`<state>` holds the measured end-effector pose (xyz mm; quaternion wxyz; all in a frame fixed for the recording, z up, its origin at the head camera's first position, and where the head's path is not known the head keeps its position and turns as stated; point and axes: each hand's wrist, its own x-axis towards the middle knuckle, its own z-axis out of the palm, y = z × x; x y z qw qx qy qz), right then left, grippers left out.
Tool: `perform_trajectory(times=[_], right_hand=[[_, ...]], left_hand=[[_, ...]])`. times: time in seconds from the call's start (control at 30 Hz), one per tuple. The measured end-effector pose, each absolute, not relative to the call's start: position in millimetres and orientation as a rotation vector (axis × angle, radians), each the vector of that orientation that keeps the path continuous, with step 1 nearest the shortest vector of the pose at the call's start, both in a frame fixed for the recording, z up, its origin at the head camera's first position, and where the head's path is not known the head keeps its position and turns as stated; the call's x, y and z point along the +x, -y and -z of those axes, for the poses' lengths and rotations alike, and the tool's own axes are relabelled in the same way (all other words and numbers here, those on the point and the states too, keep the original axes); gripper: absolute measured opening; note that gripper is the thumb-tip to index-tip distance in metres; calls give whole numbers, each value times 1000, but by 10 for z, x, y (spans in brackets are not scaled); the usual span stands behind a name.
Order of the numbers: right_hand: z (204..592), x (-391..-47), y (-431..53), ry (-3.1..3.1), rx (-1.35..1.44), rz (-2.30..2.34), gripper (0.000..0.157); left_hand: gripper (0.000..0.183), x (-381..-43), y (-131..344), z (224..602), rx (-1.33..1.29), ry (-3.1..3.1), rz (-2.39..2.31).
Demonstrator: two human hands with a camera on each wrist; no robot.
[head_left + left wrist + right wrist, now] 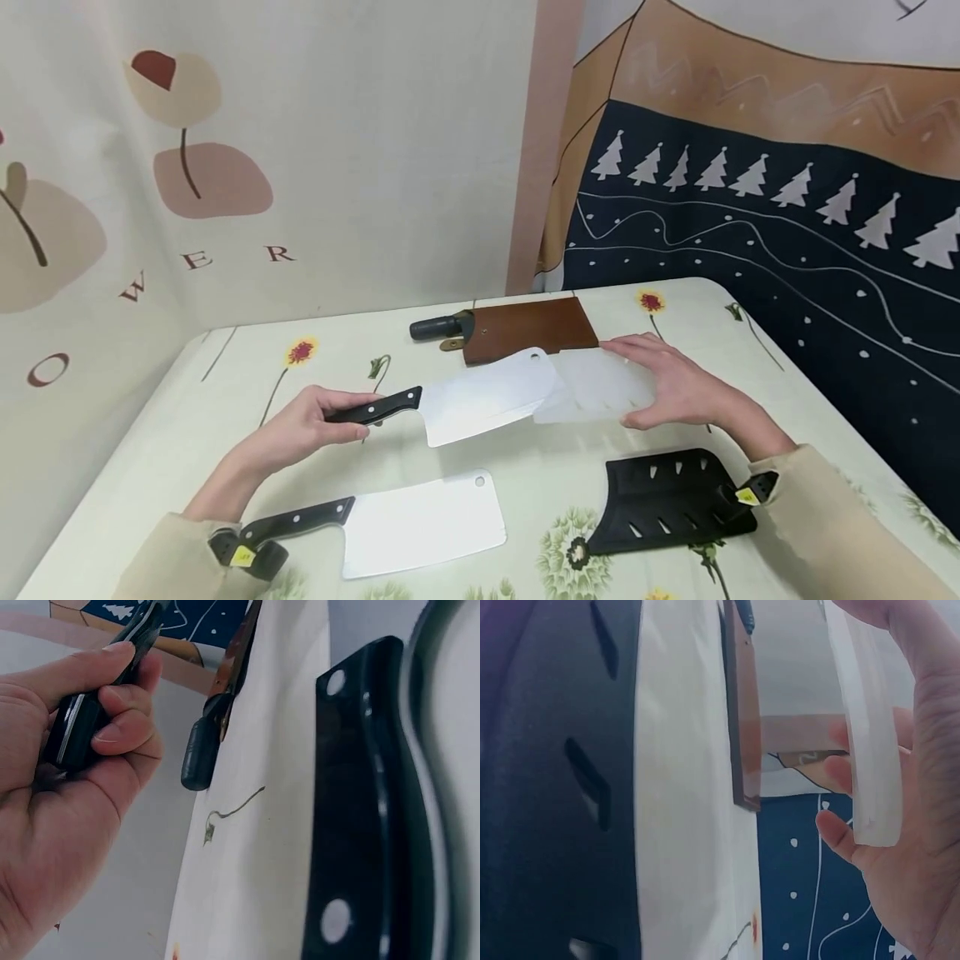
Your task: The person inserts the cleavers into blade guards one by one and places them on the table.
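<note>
My left hand (303, 429) grips the black riveted handle of a cleaver (476, 400), its blade pointing right above the table. My right hand (690, 392) holds a translucent white blade cover (600, 385) by its edges, thumb on the near side and fingers on the far side. The blade's front end overlaps the cover's left end in the head view. In the left wrist view, fingers and thumb curl round the held handle (79, 731). In the right wrist view, the cover (874, 742) shows edge-on in the hand.
A second cleaver (423, 525) lies on the floral tablecloth in front, handle to the left. A black slotted blade cover (663, 500) lies at the front right, below the right forearm. Behind the hands is a brown leather sheath (532, 327) with a dark handle (435, 327) sticking out.
</note>
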<state>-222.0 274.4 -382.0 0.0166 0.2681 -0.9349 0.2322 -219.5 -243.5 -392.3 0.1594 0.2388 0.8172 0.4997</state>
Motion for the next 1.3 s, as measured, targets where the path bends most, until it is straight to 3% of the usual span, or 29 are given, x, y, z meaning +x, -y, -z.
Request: perform_trajectory(times=[0.67, 1.3], right_hand=[[3813, -2154, -2666, 2839, 995, -795, 94], [3742, -2090, -2563, 2844, 985, -732, 94]], left_hand=[[40, -2271, 2526, 3821, 819, -2295, -1301], [38, -2282, 2272, 3860, 750, -2355, -1288]])
